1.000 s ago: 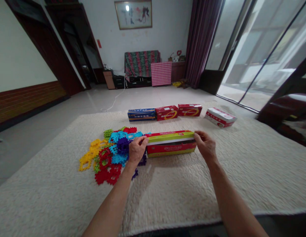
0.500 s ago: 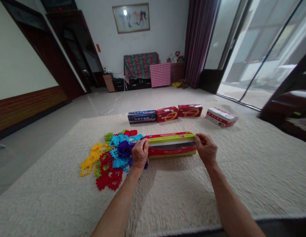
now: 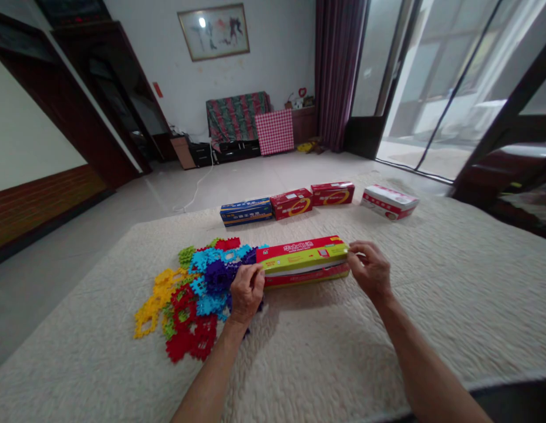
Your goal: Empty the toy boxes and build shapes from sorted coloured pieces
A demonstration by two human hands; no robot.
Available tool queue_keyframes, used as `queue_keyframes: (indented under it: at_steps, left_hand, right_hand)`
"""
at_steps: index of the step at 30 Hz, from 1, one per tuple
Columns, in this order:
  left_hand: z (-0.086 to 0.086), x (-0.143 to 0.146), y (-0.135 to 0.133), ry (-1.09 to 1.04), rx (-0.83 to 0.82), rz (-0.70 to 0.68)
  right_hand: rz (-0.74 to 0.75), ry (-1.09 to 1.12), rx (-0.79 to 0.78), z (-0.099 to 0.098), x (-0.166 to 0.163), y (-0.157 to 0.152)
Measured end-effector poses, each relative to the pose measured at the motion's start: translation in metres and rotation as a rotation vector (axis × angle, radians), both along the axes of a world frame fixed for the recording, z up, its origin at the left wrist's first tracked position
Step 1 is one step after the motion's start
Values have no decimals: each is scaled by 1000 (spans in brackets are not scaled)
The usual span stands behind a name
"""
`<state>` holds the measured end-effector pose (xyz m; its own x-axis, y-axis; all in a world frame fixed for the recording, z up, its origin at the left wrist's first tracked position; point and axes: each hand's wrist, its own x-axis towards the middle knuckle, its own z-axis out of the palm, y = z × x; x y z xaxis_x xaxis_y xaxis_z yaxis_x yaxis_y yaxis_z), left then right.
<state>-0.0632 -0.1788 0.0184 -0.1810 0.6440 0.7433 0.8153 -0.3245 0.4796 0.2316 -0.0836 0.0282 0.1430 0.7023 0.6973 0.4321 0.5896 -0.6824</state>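
Note:
A long red and yellow-green cardboard box (image 3: 303, 258) lies across the quilted mat in front of me. Its lid is nearly down, with a thin gap along the near side. My left hand (image 3: 246, 289) pinches the lid's left front corner. At the right front corner, my right hand (image 3: 370, 269) has its fingers closed on the lid's edge. Left of the box, partly behind my left hand, lies a pile of colourful plastic interlocking pieces (image 3: 191, 326) in red, yellow, green, light blue and dark blue.
Beyond the box stand a blue box (image 3: 246, 212), a red box (image 3: 292, 204), a second red box (image 3: 333, 194) and a white and red box (image 3: 390, 201). The pale mat (image 3: 326, 352) spreads around them. A white cable (image 3: 198, 188) runs over the floor.
Both hands have brought the box lid down, so the dark opening has narrowed to a slit and the printed top now shows. The view has shifted slightly.

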Motion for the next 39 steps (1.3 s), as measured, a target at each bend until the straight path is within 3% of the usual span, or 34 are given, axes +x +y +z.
queue_keyframes:
  at_steps: [13,19,24,28,34,39]
  left_hand:
    - [-7,-4,4,-70,44,-33]
    - [-10,-3,5,-60,80,-29]
    - [-10,-4,3,-121,39,-21]
    - [-11,-5,3,-207,-67,48]
    - [-3,-2,0,-236,-113,51]
    - [21,-14,0,-225,-35,128]
  right_hand:
    - [9,-96,-81,-2,1,1]
    - [19,-82,-214,-5,4,3]
    - [219,2,-455,-2,14,2]
    - [345,-59,-590,3,16,-1]
    - [252,-132,-522,4,3,-5]
    - [244,-70,-392,16,-18,-1]
